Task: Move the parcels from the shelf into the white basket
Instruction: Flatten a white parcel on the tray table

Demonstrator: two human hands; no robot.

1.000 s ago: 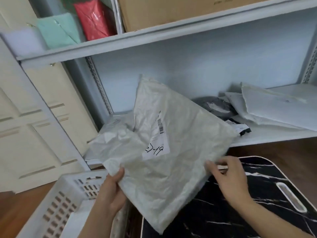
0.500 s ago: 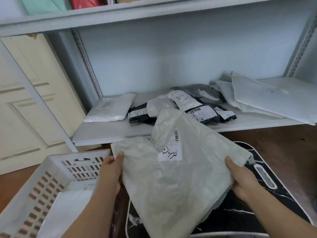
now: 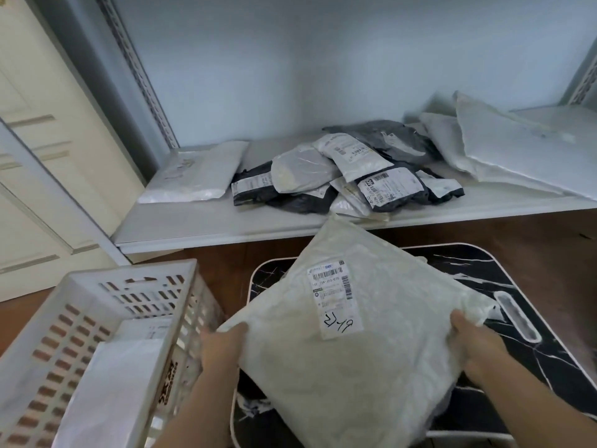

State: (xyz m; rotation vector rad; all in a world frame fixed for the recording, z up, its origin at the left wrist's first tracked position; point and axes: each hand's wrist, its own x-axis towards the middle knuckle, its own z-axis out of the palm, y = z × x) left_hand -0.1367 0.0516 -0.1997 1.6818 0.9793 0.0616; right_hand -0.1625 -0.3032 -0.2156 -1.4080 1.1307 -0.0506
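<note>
Parcel (image 3: pixel 352 357) — soft, crinkled poly mailer, likely light and limp. Left hand (image 3: pixel 223 354) and right hand (image 3: pixel 478 345) each clutch an opposite edge; basket (image 3: pixel 129 279) just left of the left grip.

Black marble-pattern board (image 3: pixel 533 360) with white veins and white edging lies flat on the brown wood floor (image 3: pixel 549 240), lower right; it has a slot handle (image 3: pixel 517 316) near its right edge. Cream panelled door (image 3: pixel 42 163) fills the left side, partly behind a white slanted post (image 3: pixel 58 202). Pale blue wall (image 3: pixel 290 66) at the back, with a perforated metal upright (image 3: pixel 139 72) running down its left side.
</note>
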